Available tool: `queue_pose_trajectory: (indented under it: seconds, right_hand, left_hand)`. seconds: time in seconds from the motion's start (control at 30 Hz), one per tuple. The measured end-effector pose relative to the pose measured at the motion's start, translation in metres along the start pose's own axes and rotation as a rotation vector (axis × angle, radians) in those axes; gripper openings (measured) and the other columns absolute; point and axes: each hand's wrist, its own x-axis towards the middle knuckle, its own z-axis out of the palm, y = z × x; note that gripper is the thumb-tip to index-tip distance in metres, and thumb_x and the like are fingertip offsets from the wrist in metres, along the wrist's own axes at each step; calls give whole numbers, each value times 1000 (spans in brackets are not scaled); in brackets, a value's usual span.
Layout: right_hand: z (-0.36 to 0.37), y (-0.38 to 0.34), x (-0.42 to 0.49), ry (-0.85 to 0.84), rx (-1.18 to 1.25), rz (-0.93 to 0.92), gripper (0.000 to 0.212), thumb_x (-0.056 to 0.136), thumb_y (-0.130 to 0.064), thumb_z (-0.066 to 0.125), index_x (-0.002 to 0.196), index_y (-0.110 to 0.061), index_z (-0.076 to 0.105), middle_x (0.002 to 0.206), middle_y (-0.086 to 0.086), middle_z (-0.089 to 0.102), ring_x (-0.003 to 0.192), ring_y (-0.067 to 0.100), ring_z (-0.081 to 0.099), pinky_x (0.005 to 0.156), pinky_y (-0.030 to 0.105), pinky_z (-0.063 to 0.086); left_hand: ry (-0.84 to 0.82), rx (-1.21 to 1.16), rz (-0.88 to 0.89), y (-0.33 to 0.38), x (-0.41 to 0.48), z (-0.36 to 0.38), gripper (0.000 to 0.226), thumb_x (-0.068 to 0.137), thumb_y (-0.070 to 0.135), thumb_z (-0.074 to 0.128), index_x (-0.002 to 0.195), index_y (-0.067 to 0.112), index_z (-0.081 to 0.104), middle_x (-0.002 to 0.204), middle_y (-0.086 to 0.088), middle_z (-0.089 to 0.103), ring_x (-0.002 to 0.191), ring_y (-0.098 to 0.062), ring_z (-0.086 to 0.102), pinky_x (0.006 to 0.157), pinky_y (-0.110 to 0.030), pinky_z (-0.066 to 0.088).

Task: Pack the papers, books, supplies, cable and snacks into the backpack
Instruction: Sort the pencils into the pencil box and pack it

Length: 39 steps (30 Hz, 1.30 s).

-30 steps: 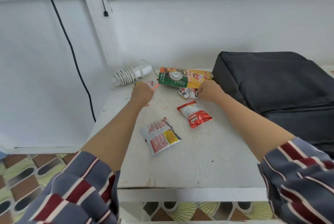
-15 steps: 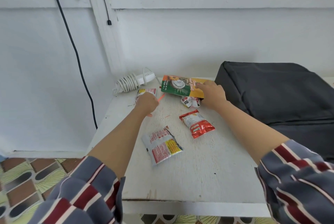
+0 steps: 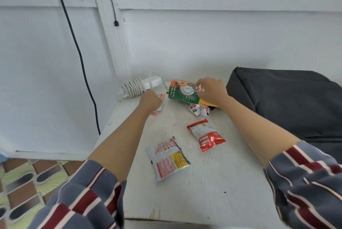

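Backpack (image 3: 288,99) is laid on the table (image 3: 212,191), just right of the right hand (image 3: 211,91), which is the nearer hand. A small wrapper (image 3: 199,88) is pinched in its fingertips above the green pouch (image 3: 180,93). A pink packet (image 3: 160,97) is gripped in the curled left hand (image 3: 149,100).

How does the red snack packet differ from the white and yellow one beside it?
The red packet is mostly red; the white packet is silvery white with red print and a yellow patch. The white packet looks larger. The red packet lies nearer the backpack, the white packet nearer the front edge. Both lie flat on the table.
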Motion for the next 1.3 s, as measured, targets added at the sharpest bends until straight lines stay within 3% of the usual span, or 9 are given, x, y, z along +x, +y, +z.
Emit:
queue_pose_trajectory:
  seconds: [0.1,0.27,0.37,0.43,0.6,0.73,0.93,1.1,1.3]
  right_hand:
    - [0,-22,16,-12,54,-56,29,89,-21,51,116,-22,61,118,1,61,107,20,56,94,35,36]
    - [9,-50,38,-14,71,-126,25,94,-26,47,111,-23,65,116,1,60,104,20,57,89,32,36]
    - [13,-60,51,-62,46,-144,27,93,-25,46,114,-23,64,122,0,57,109,20,54,94,34,34]
    - [16,-66,61,-90,43,-147,27,92,-25,47,113,-22,64,124,0,55,111,19,53,97,36,32]
    - [30,-84,87,-164,-101,-150,25,88,-30,52,104,-16,66,117,2,55,109,21,52,98,37,29]
    - [42,-93,100,-271,-256,-127,12,85,-25,52,91,-15,52,102,3,48,111,22,47,103,42,22]
    - [59,-97,107,-391,-393,-71,38,87,-22,50,124,-18,49,128,5,46,126,25,33,109,47,12]
    - [60,-101,107,-388,-407,-47,39,86,-19,52,125,-19,48,128,3,47,127,26,29,107,45,15]
    - [57,-105,101,-366,-429,-96,42,85,-20,61,125,-18,50,130,3,48,130,26,29,109,47,13]
  left_hand:
    - [72,-16,30,3,6,-10,26,89,17,59,70,6,46,69,-9,54,72,-32,65,61,-37,55]
    - [215,21,203,9,14,-21,25,84,0,48,60,7,47,57,-3,41,57,-22,48,57,-35,51]
    - [278,-53,274,11,19,-26,22,89,2,46,93,6,67,93,-8,59,83,-25,57,76,-32,50]
    - [281,-65,282,12,25,-29,29,91,1,45,112,4,65,116,-12,59,102,-27,57,78,-26,43]
    - [227,-48,331,13,47,-33,33,91,-1,43,118,5,62,126,-13,58,110,-23,54,84,-22,40]
    - [209,-56,352,11,63,-32,33,92,0,43,119,5,62,128,-12,56,112,-24,53,92,-28,42]
    - [194,-6,381,7,83,-28,33,92,0,44,119,6,62,125,-13,56,112,-25,52,88,-22,37]
    - [185,8,391,2,88,-24,33,93,2,44,119,9,63,118,-13,56,96,-15,49,83,-22,38]
    - [177,15,377,-5,86,-27,33,91,1,46,117,9,64,115,-13,58,104,-23,53,87,-26,40]
